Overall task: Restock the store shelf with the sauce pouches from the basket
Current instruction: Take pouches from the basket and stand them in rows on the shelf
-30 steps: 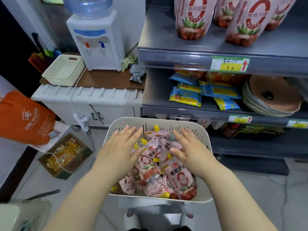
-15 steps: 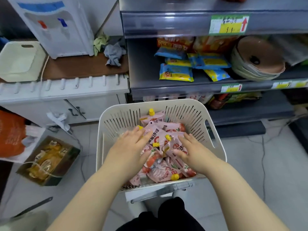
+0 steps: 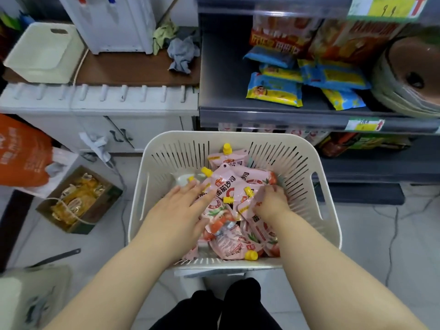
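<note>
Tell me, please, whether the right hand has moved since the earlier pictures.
Yes. Against the basket rim, the right hand has sunk down into the pouches, its fingers now curled among them instead of lying flat on top.

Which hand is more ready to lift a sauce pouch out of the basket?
Probably the right hand: its fingers curl round a sauce pouch in the basket, nearer the shelf. The left hand lies flat on the pile.
</note>
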Motion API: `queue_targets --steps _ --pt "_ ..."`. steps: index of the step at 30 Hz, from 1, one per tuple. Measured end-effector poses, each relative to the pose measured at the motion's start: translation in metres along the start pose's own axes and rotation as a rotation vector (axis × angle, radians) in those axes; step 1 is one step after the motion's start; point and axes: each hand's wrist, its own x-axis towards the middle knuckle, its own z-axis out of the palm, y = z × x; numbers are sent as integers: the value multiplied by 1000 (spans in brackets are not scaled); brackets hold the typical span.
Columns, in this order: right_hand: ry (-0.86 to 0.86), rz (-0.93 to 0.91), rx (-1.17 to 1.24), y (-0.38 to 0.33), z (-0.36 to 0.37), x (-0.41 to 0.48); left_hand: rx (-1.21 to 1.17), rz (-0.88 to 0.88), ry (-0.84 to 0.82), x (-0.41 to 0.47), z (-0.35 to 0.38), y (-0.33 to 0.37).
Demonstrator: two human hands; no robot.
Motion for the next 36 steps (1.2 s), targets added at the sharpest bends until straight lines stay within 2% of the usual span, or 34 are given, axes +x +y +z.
queue_targets --steps 3,7,9,11,14,17,19,22,24,26,28,32,34,36 --pt "-10 34 -17 1 -4 4 7 -14 -24 6 4 5" --pt "-142 -19 -47 1 -3 7 23 -69 -205 19 10 17" --pt "-221 -26 2 2 -2 9 60 -75 -247 29 10 24" --pt "-230 -34 65 4 -2 10 57 -76 -257 40 10 31" --pt "-163 -91 204 3 -6 10 9 -154 -306 56 8 40" --pt "-17 -125 594 5 -16 5 -49 -236 -375 67 8 43" --pt "-38 -132 916 4 -21 3 -215 -277 -321 73 5 41" --pt "-178 -148 1241 -2 -24 -5 -690 -391 -66 77 -3 34" --pt "-279 -173 1415 -7 -25 -10 -1110 -456 -46 77 -3 29" --pt "-346 -155 1562 -13 -26 -14 -1383 -497 -59 76 3 27" --pt "-325 -141 1566 -17 -22 -13 -1427 -565 1 77 6 27" --pt "-336 -179 1475 -23 -14 -7 -1017 -582 116 83 9 24" --pt "-340 -203 1421 -22 -10 -4 -1048 -583 183 81 11 24" --pt "-307 -215 1368 -22 -9 -5 -1186 -622 252 77 15 25"
